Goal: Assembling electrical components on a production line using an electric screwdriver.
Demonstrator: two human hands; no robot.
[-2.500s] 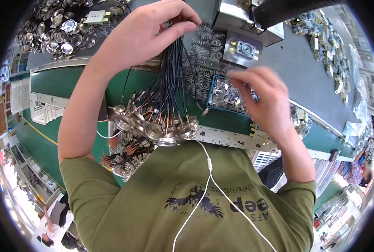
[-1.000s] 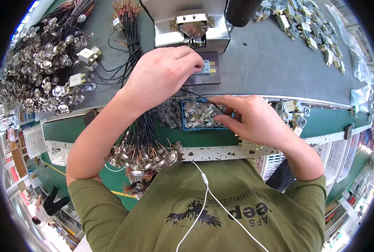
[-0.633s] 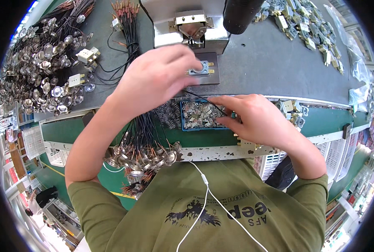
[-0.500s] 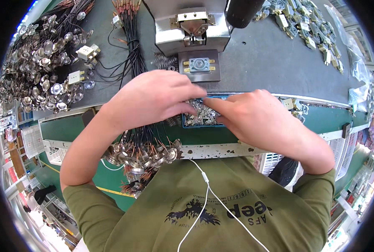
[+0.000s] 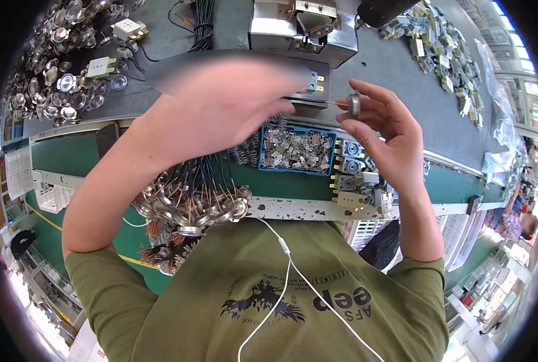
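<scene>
A small round silver metal disc part [image 5: 354,104] sits pinched between my right hand [image 5: 385,136] fingertips, just above the blue plastic tray of small metal pieces [image 5: 297,149]. My left hand [image 5: 220,99], blurred, hovers left of the disc; I cannot tell its grip. Wired metal discs [image 5: 190,202] bunch below-left of the tray.

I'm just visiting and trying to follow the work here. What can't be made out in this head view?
- Left hand: smeared by motion blur, so its fingers and any grip are unreadable.
- Metal machine: top cut off by the picture's edge.
- Blue tray: its small metal parts are too tiny to identify.
- Small round part in the right hand: detail too small.
</scene>
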